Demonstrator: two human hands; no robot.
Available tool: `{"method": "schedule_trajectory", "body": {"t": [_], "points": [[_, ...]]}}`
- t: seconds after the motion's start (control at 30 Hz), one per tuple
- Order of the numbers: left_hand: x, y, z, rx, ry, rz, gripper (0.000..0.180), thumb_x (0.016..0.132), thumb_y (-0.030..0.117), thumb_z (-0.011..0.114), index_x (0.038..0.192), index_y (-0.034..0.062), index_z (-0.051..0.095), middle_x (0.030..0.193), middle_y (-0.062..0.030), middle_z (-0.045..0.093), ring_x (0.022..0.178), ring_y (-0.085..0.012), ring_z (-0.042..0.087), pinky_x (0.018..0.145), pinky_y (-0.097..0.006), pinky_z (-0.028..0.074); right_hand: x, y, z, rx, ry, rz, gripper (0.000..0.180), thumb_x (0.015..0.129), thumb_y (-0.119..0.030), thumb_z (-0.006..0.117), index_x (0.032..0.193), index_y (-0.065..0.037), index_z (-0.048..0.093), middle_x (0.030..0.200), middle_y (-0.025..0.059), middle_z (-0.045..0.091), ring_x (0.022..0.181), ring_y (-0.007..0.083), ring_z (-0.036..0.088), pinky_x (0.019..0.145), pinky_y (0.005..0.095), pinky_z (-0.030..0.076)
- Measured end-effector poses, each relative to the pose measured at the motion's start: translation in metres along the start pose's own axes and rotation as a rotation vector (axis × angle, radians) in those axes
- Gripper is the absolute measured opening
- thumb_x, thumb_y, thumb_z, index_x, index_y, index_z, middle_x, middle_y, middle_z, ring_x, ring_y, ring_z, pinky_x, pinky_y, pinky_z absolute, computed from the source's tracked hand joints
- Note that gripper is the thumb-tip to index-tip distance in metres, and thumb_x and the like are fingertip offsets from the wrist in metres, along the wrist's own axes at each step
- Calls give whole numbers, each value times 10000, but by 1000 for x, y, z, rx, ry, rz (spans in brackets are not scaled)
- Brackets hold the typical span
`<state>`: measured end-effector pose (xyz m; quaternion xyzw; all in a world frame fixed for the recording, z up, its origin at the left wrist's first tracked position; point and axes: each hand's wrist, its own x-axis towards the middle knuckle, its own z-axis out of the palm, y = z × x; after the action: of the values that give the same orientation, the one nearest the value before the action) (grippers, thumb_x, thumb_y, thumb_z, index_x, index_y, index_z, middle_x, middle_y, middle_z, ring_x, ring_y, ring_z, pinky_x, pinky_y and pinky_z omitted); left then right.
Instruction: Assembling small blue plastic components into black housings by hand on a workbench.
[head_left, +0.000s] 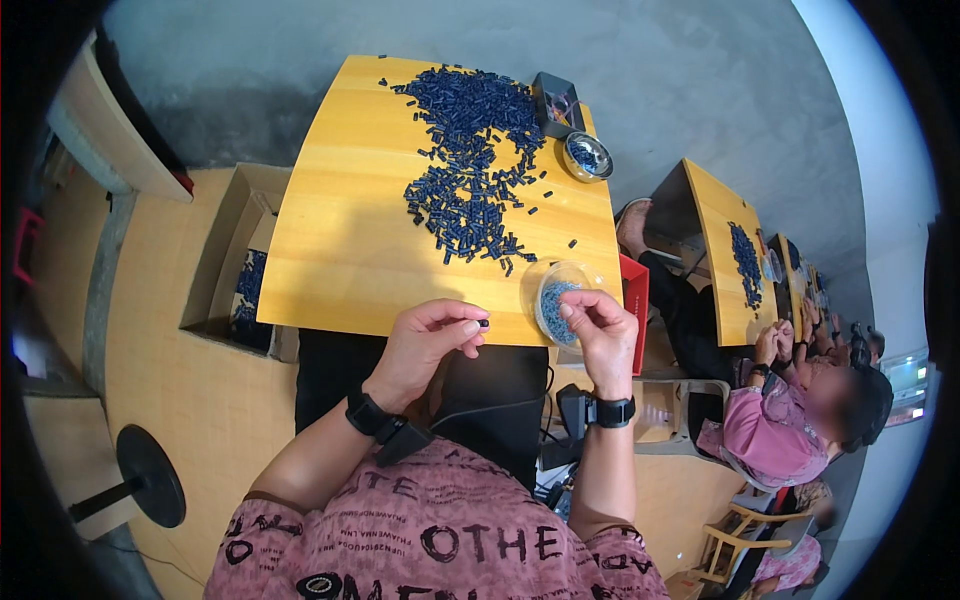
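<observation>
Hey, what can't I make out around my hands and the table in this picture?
All in the head view:
Right hand: whether it pinches anything; its own fingers cover the spot.
Dark piece: its full shape; the left hand covers part.
Grey tray: contents too small.
Cardboard box: right side hidden by the table.

Pieces lay on the desk, a tub stood near right, bowl and tray behind it, carton left of the desk
</observation>
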<state>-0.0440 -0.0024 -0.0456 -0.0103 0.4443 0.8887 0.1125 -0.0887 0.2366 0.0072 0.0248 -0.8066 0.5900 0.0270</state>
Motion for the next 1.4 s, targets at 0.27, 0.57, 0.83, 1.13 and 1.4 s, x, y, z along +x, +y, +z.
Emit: {"method": "schedule_trajectory", "body": {"t": [0.27, 0.57, 0.83, 1.13, 1.4], "points": [[-5, 8, 3, 18, -58, -3, 183, 963, 34, 604, 1131, -15, 658, 931, -87, 682, 780, -136, 639, 730, -268, 537, -32, -28, 45, 257, -191, 37, 211, 918, 19, 661, 1120, -21, 706, 909, 27, 700, 776, 78, 639, 662, 203, 503], [-12, 14, 2, -11, -75, 41, 188, 967, 34, 598, 1143, -11, 649, 919, -77, 679, 777, -127, 634, 732, -266, 534, -41, -25, 54, 460, -263, 51, 173, 939, 10, 629, 1103, 18, 685, 973, 101, 733, 836, 126, 677, 689, 236, 532], [-17, 17, 4, -73, -86, 36, 131, 961, 18, 600, 1085, -13, 628, 927, -96, 687, 790, -146, 662, 708, -280, 552, -46, -14, 63, 665, -197, 14, 193, 827, 90, 711, 999, 3, 729, 1022, 78, 653, 910, 146, 620, 800, 252, 510], [-21, 21, 6, -83, -96, 46, 92, 952, 12, 614, 1040, -4, 628, 892, -92, 694, 777, -146, 670, 710, -270, 554, -50, -21, 72, 575, -152, -11, 224, 785, 115, 735, 977, 0, 753, 1004, 82, 637, 923, 159, 618, 827, 264, 520], [-21, 22, 6, 17, -77, 99, 68, 935, 16, 642, 1000, -3, 646, 877, -91, 698, 767, -134, 665, 725, -256, 543, -49, -26, 69, 272, -104, -164, 200, 781, 80, 761, 959, -10, 767, 954, 68, 657, 869, 146, 620, 762, 247, 504]]}}
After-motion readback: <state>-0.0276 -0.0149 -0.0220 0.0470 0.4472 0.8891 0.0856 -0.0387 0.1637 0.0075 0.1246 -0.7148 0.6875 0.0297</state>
